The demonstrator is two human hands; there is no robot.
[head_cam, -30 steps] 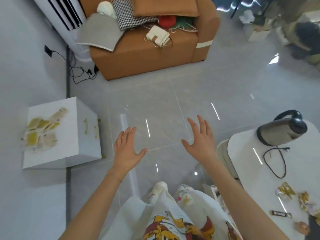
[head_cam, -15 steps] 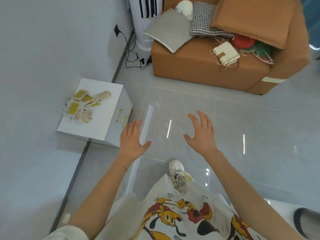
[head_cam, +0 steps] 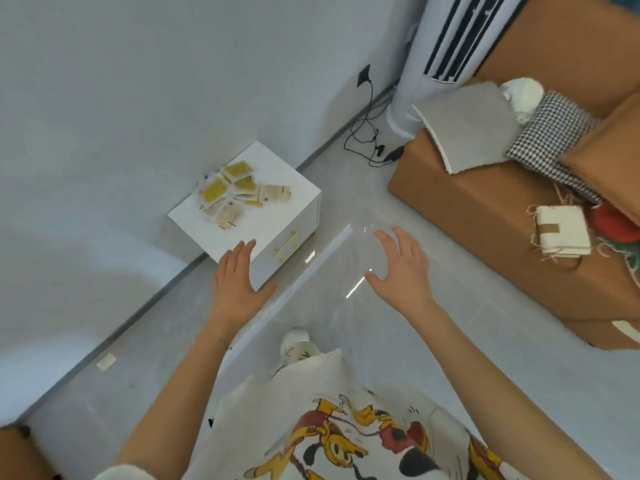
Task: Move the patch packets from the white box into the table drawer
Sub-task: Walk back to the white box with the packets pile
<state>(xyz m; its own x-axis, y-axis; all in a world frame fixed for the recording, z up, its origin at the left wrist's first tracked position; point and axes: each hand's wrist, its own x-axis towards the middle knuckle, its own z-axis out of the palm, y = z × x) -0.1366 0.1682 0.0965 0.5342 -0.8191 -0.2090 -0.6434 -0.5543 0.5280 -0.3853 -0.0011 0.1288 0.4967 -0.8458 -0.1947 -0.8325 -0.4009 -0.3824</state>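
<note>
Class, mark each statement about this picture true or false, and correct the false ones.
1. The patch packets lie on top of the white box. True.
2. The left hand holds a packet. False: it is open and empty.
3. The right hand is open, fingers spread. True.
4. The box's front stands pulled open. False: its gold handles sit flush on a shut front.

Yellow and beige patch packets (head_cam: 235,194) lie heaped on the white cube-shaped box (head_cam: 277,216); both empty, spread hands hover near that box, the left hand (head_cam: 235,285) closest, the right hand (head_cam: 398,271) farther.
</note>
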